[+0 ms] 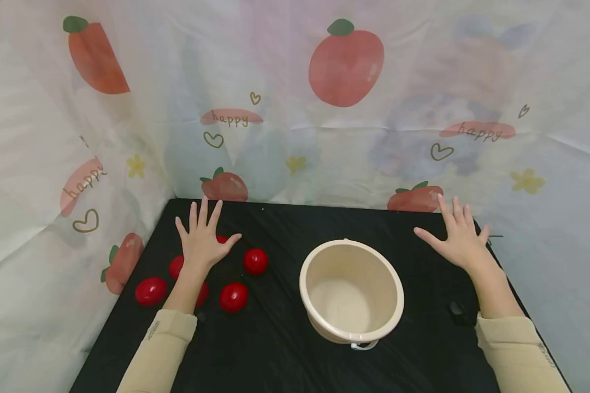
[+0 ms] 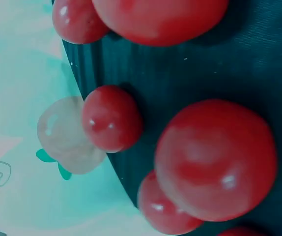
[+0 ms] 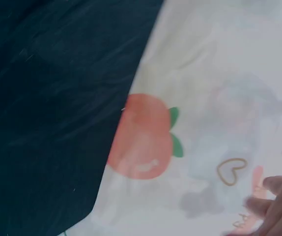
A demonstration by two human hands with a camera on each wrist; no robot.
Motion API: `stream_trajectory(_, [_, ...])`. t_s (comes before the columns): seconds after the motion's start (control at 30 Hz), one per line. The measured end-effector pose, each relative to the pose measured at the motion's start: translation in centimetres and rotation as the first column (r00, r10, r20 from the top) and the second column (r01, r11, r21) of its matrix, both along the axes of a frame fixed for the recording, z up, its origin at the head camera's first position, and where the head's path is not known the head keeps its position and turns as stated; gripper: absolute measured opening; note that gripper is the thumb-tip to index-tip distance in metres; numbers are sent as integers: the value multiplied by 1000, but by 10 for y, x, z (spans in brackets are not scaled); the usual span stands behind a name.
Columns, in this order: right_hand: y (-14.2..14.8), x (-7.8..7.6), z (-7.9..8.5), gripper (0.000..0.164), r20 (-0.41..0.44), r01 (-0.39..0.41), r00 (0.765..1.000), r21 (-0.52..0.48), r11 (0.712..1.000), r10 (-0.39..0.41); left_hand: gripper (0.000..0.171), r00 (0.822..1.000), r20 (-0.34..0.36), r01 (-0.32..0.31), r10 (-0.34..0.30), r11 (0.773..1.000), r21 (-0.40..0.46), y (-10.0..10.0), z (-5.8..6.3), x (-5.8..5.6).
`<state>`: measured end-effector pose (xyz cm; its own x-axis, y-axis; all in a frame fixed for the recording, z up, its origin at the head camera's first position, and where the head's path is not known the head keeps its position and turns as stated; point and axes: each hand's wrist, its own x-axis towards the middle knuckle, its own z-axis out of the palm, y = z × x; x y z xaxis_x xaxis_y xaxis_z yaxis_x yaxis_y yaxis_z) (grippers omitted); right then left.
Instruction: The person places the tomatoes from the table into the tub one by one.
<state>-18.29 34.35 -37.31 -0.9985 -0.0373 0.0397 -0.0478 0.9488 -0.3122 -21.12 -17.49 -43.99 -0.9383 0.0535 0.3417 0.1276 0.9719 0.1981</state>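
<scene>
My left hand (image 1: pixel 202 243) hovers over the left of the table with its fingers spread, holding nothing. Beneath and around it lie several glossy red tomatoes (image 1: pixel 255 262), some partly hidden by the hand and forearm. The left wrist view shows them close up, one large tomato (image 2: pixel 217 160) overlapping another behind it. On the far right, my right hand (image 1: pixel 461 240) is spread too, with nothing in its grasp. Between the hands a cream-coloured bucket (image 1: pixel 346 297) stands upright, with no contents showing. In the right wrist view, fingers (image 3: pixel 273 184) show at the lower right corner.
A black cover lies over the table (image 1: pixel 275 355). Printed curtains (image 1: pixel 285 71) hang behind it and along both sides. A small dark object (image 1: pixel 456 310) lies near the right forearm. The bucket's pale handle end (image 1: pixel 364 346) sticks out at its front.
</scene>
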Motion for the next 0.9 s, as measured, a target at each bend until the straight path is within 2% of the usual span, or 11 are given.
stream_trajectory(0.07, [-1, 7, 3, 87, -11, -23, 1000, -114, 993, 22, 85, 994, -112, 19, -15, 999, 40, -2, -3, 5])
stream_trajectory(0.1, [-2, 10, 4, 85, -12, -34, 999, -178, 983, 32, 82, 985, -173, 34, -24, 998, 55, -3, -5, 7])
stream_trajectory(0.17, [-4, 18, 4, 80, -8, -52, 999, -298, 953, 52, 78, 953, -298, 75, -50, 994, 76, -6, -10, 12])
stream_trajectory(0.23, [-6, 26, 2, 77, 6, -66, 997, -401, 914, 75, 76, 914, -397, 125, -85, 989, 78, -7, -17, 16])
stream_trajectory(0.33, [-10, 36, -4, 73, 48, -85, 990, -530, 844, 130, 72, 852, -503, 205, -143, 976, 69, -10, -27, 21])
stream_trajectory(0.4, [-12, 41, -9, 71, 81, -94, 980, -610, 787, 180, 70, 822, -541, 246, -176, 967, 59, -11, -33, 26])
stream_trajectory(0.47, [-14, 46, -14, 68, 120, -86, 966, -691, 718, 231, 69, 801, -564, 275, -203, 960, 45, -12, -40, 30])
stream_trajectory(0.57, [-17, 54, -20, 65, 169, -46, 946, -776, 629, 278, 69, 788, -571, 300, -231, 954, 28, -13, -51, 39])
stream_trajectory(0.63, [-18, 58, -23, 63, 192, -20, 934, -811, 585, 300, 69, 789, -562, 311, -247, 950, 18, -14, -59, 45])
stream_trajectory(0.73, [-21, 63, -28, 61, 228, 19, 922, -835, 550, 314, 70, 801, -532, 318, -273, 948, -7, -14, -71, 55])
stream_trajectory(0.9, [-25, 69, -34, 60, 281, 80, 897, -862, 500, 340, 72, 846, -425, 329, -321, 943, -55, -16, -94, 71])
